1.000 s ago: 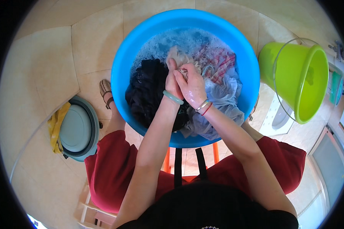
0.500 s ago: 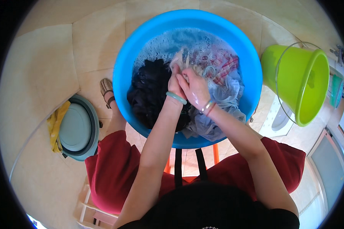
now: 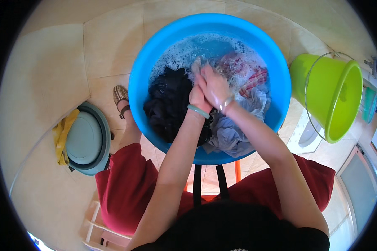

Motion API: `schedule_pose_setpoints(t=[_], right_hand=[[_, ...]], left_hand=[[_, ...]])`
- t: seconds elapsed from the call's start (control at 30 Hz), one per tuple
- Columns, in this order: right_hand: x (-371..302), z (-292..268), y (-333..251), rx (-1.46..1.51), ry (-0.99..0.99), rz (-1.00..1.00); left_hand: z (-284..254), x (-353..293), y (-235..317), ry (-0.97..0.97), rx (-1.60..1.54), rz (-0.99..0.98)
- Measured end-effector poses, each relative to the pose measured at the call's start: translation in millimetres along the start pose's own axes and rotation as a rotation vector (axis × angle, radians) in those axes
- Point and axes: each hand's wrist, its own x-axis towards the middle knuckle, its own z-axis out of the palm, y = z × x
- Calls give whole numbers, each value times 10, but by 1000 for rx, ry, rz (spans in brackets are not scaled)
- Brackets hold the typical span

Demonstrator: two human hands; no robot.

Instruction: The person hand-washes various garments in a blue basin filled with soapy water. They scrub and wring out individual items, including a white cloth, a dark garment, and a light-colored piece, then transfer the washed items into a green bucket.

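Both hands point(image 3: 215, 88) press together, right overlapping left, within the blue tub point(image 3: 137, 92).

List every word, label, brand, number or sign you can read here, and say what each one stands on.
None can be read.
Black shirt: a pale mark at the picture's lower edge, cut off; cannot tell if it is lettering.
Blue tub: no text shows.
Dark clothes: no readable text among the folds.
Green bucket: no text shows.
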Motion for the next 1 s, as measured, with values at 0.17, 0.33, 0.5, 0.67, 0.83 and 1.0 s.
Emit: schedule_pose_setpoints(t=[0.17, 0.33, 0.5, 0.67, 0.83, 1.0], right_hand=[[-440, -118, -118, 60, 74, 20], [447, 200, 249, -179, 50, 122], [417, 210, 191, -180, 13, 72], [-525, -225, -167, 170, -20, 39], [-188, -6, 66, -107, 216, -154], [652, 280, 468, -272, -127, 148]], left_hand=[[-166, 10, 4, -3, -2, -79], [11, -29, -75, -105, 38, 41], [-18, 16, -19, -45, 10, -9], [-106, 57, 44, -36, -15, -108], [-41, 3, -30, 157, 40, -36], [-17, 24, -33, -160, -58, -32]])
